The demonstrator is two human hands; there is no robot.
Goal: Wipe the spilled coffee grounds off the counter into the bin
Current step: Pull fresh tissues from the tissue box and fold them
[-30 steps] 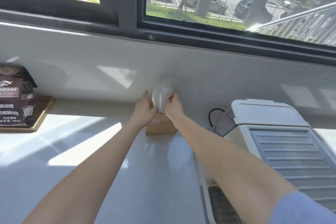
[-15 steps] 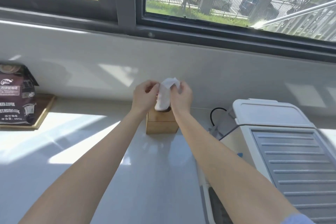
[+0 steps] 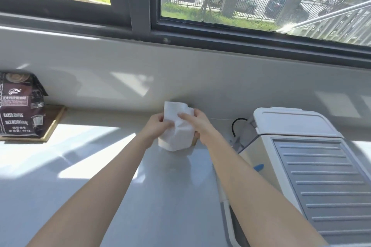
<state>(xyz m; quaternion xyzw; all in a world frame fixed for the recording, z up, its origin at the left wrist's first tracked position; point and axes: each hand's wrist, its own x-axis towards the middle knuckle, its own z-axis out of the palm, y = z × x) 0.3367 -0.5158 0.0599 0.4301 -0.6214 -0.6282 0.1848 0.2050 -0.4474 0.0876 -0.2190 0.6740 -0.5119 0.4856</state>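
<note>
White tissue [image 3: 176, 138] stands (long axis vertical) pinched in grips of left hand [image 3: 155, 126] and right hand [image 3: 197, 124].

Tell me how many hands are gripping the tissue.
2. The left hand grips the left edge of the tissue; the right hand pinches its right side, above the counter.

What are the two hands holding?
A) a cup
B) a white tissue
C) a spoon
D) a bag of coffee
B: the left hand and the right hand both grip a white tissue between them, while the coffee bag stands untouched far off to the left.
</note>
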